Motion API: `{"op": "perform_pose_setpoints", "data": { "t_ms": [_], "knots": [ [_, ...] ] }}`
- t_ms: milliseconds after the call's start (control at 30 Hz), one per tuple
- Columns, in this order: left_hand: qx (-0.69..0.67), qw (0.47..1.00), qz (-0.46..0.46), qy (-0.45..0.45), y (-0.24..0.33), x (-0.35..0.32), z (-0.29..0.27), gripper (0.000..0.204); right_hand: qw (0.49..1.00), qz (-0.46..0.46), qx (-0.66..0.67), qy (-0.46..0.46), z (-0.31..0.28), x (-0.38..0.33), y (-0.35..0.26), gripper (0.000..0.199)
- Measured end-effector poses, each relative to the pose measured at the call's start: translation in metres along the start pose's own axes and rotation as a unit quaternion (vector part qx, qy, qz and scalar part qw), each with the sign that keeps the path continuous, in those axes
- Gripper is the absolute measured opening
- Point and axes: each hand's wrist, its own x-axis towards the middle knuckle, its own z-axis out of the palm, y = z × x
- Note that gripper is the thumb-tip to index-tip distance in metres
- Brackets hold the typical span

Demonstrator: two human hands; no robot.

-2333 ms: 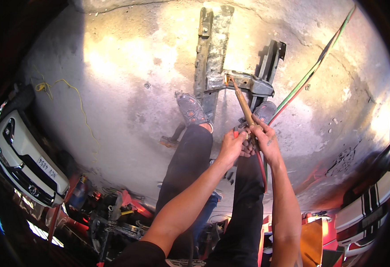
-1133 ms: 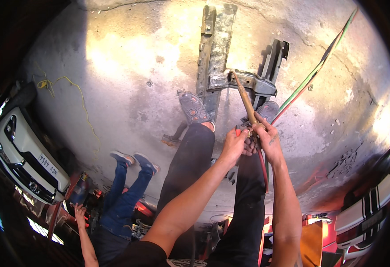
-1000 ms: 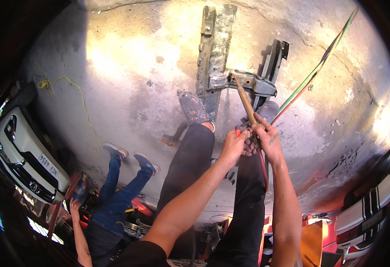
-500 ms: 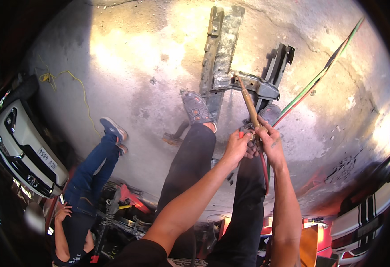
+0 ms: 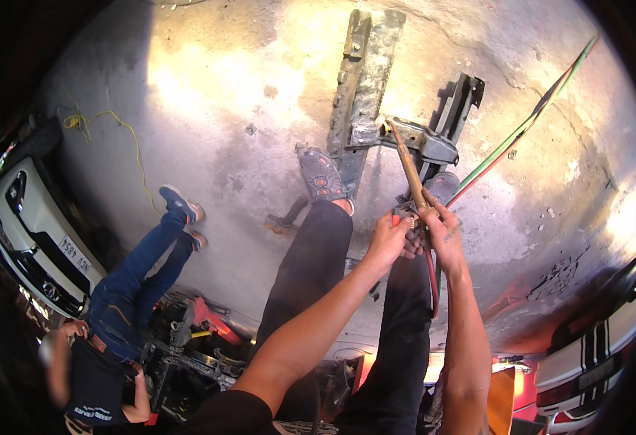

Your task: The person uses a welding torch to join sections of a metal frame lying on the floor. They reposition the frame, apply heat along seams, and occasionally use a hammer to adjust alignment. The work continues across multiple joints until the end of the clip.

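Observation:
A brass-coloured gas torch (image 5: 409, 163) slants up and away from my hands. My right hand (image 5: 445, 233) is closed around its rear body. Beside it my left hand (image 5: 393, 236) is closed at the torch's valve end, with a small red part showing by the fingers; whether that is a knob cannot be made out. At the torch's tip a small yellow-orange glow shows against a dark metal bracket (image 5: 412, 135). The bracket joins a long worn steel beam (image 5: 376, 69) on the left and a shorter dark rail (image 5: 456, 109) on the right.
My shoe (image 5: 323, 174) stands near the beam. Green and red hoses (image 5: 528, 119) run off to the upper right. Another person in jeans (image 5: 151, 264) stands at left by a white car (image 5: 39, 232). A yellow cord (image 5: 135, 141) lies on the concrete floor. A striped car (image 5: 593, 362) is at lower right.
A yellow-orange glow now shows at the torch tip. My hands keep nearly the same place and grip. The other person at left has shifted their body and arms.

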Motion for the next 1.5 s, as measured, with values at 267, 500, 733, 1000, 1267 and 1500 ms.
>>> {"op": "perform_pose_setpoints", "data": {
  "t_ms": [267,500,733,1000,1267,1500],
  "knots": [
    [0.006,1.0,-0.012,-0.013,0.0045,-0.0062,0.0027,0.022,1.0,0.011,-0.003,-0.009,-0.0008,-0.0065,-0.0038,0.062],
    [0.009,1.0,0.0,-0.01,0.002,-0.0041,0.0025,0.02,1.0,0.012,0.009,-0.006,-0.001,-0.0042,-0.0009,0.063],
    [0.015,1.0,-0.007,-0.006,0.0018,-0.004,0.0028,0.02,1.0,0.003,-0.006,-0.004,-0.0004,-0.0059,-0.0027,0.062],
    [0.011,1.0,-0.007,-0.003,0.0038,-0.0054,0.0031,0.021,1.0,0.003,-0.001,-0.006,-0.0011,-0.0039,0.0012,0.061],
    [-0.004,1.0,0.009,-0.007,-0.0011,-0.0005,0.0006,0.022,1.0,-0.007,0.003,0.004,0.0029,-0.005,-0.0022,0.061],
    [0.007,1.0,-0.002,-0.01,0.0005,-0.0044,0.0034,0.024,1.0,0.018,0.008,-0.004,-0.0017,-0.0069,-0.0003,0.062]
  ]
}}
